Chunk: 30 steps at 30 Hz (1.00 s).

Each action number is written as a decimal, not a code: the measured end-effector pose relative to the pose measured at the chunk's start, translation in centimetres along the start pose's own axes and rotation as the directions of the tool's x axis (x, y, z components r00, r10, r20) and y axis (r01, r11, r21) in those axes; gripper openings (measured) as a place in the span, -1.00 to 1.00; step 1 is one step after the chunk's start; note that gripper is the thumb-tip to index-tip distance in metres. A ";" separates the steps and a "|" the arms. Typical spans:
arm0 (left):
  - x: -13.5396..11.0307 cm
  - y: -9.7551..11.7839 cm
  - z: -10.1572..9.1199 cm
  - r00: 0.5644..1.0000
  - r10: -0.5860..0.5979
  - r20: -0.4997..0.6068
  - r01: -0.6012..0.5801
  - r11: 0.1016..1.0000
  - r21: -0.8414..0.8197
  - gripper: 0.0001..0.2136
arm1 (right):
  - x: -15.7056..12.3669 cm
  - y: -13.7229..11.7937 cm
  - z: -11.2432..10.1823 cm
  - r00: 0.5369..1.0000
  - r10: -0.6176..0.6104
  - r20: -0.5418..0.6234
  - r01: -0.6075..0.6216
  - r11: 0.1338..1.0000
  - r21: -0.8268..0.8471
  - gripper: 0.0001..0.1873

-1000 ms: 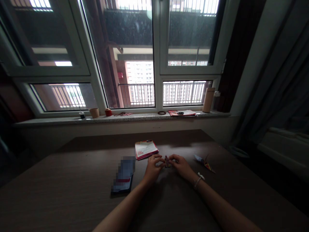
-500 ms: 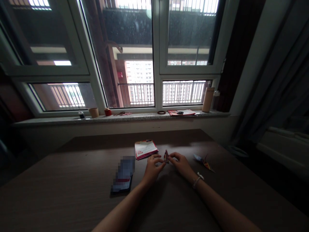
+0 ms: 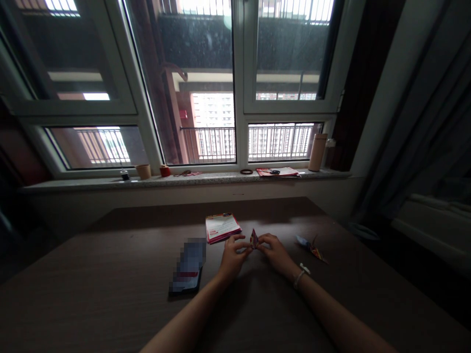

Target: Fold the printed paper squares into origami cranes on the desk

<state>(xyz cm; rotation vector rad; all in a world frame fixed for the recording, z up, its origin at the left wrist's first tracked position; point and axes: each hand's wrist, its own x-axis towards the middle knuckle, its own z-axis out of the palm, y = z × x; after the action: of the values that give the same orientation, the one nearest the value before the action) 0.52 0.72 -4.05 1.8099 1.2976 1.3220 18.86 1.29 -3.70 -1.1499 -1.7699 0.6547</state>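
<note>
Both hands meet over the middle of a dark wooden table [image 3: 110, 289]. My left hand [image 3: 231, 257] and my right hand [image 3: 275, 252] pinch a small folded piece of patterned paper [image 3: 253, 238] between their fingertips; it stands upright just above the tabletop. A bracelet circles my right wrist. A stack of paper sheets [image 3: 222, 227] lies just beyond my left hand. A finished folded paper figure [image 3: 311, 246] rests on the table to the right of my right hand.
A phone [image 3: 187, 269] lies left of my left hand. The windowsill [image 3: 184, 180] behind the table carries a small cup [image 3: 143, 171], a red pot [image 3: 165, 170], scissors, papers [image 3: 277, 171] and a tall cylinder [image 3: 317, 152]. Curtains hang at the right.
The folded paper has been raised from low between the fingers to standing upright at the fingertips. Both hands stayed in nearly the same spot.
</note>
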 end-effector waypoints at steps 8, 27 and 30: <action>0.0 0.0 0.1 0.999 -0.049 -0.022 0.048 0.999 -0.020 -0.95 | 0.2 0.1 0.0 1.000 0.027 -0.007 -0.027 1.000 0.009 -0.82; 0.4 -1.0 0.3 0.998 -0.055 0.015 0.056 0.994 -0.096 -0.93 | -0.1 -0.2 0.1 0.998 -0.021 0.065 0.021 1.000 0.007 -0.91; 0.4 -1.0 0.3 0.999 -0.040 -0.005 0.039 0.996 -0.077 -0.91 | -0.1 -0.3 0.0 0.999 -0.015 0.044 0.014 1.000 0.014 -0.91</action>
<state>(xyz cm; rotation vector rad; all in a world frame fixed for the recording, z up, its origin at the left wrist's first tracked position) 0.38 1.48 -4.87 1.7208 1.2623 1.3392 18.73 1.09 -3.49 -1.1200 -1.8065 0.6876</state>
